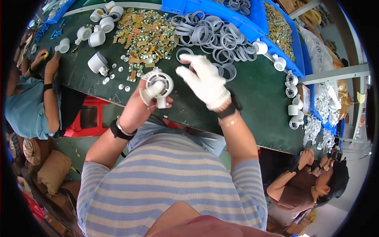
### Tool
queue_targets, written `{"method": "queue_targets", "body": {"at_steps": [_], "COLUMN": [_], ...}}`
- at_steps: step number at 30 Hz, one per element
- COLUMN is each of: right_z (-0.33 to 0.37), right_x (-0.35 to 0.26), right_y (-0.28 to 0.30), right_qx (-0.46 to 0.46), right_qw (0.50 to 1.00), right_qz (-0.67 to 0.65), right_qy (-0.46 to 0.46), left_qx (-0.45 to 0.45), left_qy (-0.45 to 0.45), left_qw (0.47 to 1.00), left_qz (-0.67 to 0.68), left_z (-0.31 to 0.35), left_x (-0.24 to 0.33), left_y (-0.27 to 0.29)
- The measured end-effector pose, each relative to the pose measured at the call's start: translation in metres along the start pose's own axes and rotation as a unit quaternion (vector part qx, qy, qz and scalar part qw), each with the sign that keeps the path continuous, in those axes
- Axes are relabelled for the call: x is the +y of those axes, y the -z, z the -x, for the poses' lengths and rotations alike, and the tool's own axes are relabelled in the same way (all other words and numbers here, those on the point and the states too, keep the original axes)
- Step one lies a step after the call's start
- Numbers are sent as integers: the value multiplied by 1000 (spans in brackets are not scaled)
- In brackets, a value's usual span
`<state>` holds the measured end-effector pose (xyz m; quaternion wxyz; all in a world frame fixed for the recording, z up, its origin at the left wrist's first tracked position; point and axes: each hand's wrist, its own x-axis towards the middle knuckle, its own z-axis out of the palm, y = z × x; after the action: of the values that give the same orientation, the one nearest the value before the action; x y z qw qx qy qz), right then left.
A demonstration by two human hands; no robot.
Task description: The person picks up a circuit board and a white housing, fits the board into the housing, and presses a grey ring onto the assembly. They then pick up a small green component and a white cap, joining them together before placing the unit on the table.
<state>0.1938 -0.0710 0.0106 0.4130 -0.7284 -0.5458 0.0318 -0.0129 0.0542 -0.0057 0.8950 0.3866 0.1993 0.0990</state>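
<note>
My left hand (pixel 137 102), bare, is closed round a white plastic housing (pixel 159 87) with a round slotted head and a short stub that points toward me. To its right, my right hand (pixel 204 82), in a white knitted glove, hovers over the green table with thumb and fingers apart. Just beyond the gloved fingertips lies a single grey ring (pixel 184 54); whether they touch it I cannot tell. A heap of grey rings (pixel 213 33) spreads behind that hand. Beyond my left hand is a pile of small green-and-tan circuit boards (pixel 148 37).
White housings (pixel 97 63) and small white discs (pixel 121 69) lie to the left. Blue bins (pixel 217 15) line the far edge. More white housings (pixel 293 91) and clear plastic parts (pixel 312 128) sit on the right. Co-workers' hands (pixel 38 59) work at both table ends.
</note>
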Motion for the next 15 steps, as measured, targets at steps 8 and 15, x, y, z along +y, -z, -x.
{"method": "queue_targets", "body": {"at_steps": [8, 15], "right_z": [10, 69], "right_x": [-11, -69], "right_y": [8, 59], "right_qx": [48, -30], "right_qw": [947, 978], "right_qz": [290, 180], "right_qy": [128, 100], "left_qx": [-4, 24], "left_qy": [-32, -35], "left_qw": [985, 990], "left_qz": [-171, -134], "left_z": [22, 4], "left_x": [25, 7], "left_y": [5, -13]}}
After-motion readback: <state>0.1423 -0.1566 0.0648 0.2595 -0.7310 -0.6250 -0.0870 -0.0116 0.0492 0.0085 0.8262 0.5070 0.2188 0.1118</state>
